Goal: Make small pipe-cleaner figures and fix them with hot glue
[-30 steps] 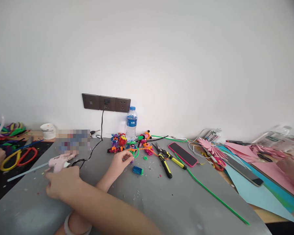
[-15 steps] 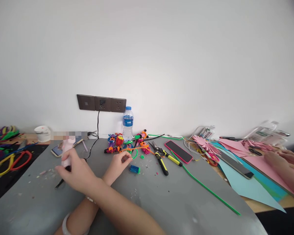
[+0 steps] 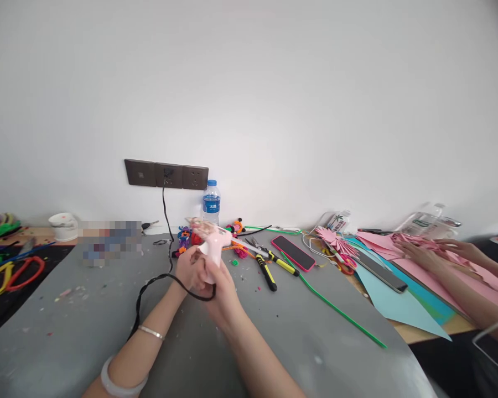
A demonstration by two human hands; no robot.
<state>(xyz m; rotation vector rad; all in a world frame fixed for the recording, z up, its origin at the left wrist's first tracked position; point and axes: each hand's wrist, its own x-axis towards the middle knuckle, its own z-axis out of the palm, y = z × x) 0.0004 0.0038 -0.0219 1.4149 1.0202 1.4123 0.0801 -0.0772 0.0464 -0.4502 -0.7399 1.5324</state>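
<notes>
A pale pink hot glue gun (image 3: 216,243) is in my right hand (image 3: 224,284), fingers wrapped round its handle. A translucent glue stick (image 3: 249,247) juts out to its right, and its black cord (image 3: 152,282) loops below my wrists. My left hand (image 3: 187,270) is closed right beside the gun's handle; what its fingers hold, if anything, is hidden. Small pipe-cleaner figures (image 3: 184,237) lie just behind the hands, partly covered by the gun. To the right are yellow-and-black pliers (image 3: 266,272) and a long green pipe cleaner (image 3: 340,307).
A water bottle (image 3: 211,203) stands against the wall below the sockets (image 3: 166,174). A pink-edged phone (image 3: 293,253) lies right of the pliers. Scissors (image 3: 25,273) and a paper cup (image 3: 63,226) are at left. At right, another person's hands (image 3: 423,257) work on pink paper.
My right hand has brought the glue gun from the left to the middle, beside my left hand, uncrossing my arms. The small blue block on the table no longer shows.
</notes>
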